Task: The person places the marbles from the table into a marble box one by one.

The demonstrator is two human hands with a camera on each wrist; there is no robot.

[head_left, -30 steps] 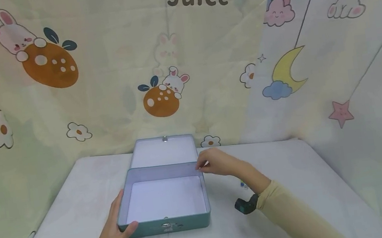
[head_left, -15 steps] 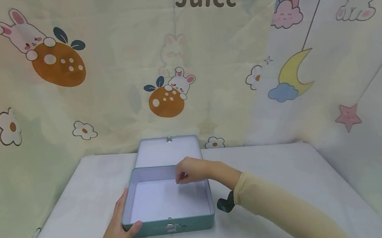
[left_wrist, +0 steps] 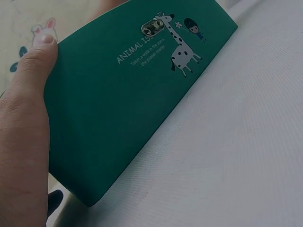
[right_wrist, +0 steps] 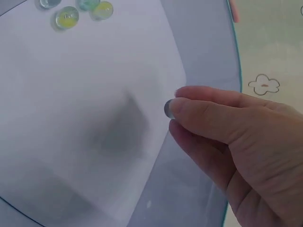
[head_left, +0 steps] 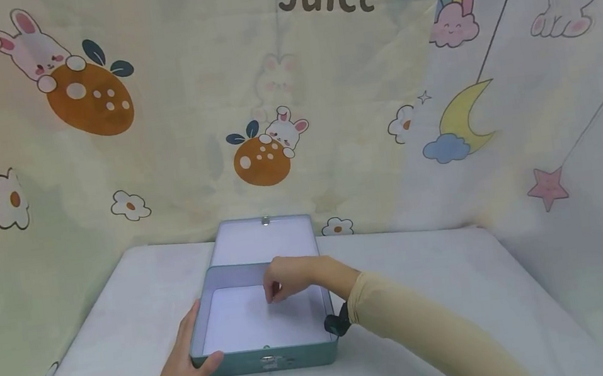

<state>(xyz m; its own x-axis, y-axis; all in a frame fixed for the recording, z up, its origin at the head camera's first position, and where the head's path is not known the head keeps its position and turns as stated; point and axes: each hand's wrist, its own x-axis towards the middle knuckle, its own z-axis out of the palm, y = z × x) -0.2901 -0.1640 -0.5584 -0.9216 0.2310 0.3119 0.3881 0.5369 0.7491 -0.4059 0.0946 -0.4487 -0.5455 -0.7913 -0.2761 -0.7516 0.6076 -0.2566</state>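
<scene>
A teal metal tin box [head_left: 264, 360] stands open on the white-covered table, its lid [head_left: 265, 238] laid back behind it. My left hand [head_left: 179, 372] grips its front left corner, fingers along the left side and thumb on the front wall. In the left wrist view the thumb lies by the printed front [left_wrist: 109, 85]. My right hand [head_left: 289, 276] is over the box, fingertips down. It pinches a clear glass marble [right_wrist: 167, 109] in the right wrist view. Several marbles [right_wrist: 67, 17] lie on the box's white floor there; the head view does not show them.
A metal clasp [left_wrist: 152, 27] sits on the box front. The box walls [right_wrist: 203, 42] rise round its floor. Behind the table [head_left: 433, 272] hangs a printed cloth backdrop [head_left: 173, 122]. A dark wrist camera [head_left: 337, 322] hangs under my right wrist, near the box's right wall.
From the box's far right corner, my right hand has moved left and toward me, in over the box. My left hand keeps its grip on the corner.
</scene>
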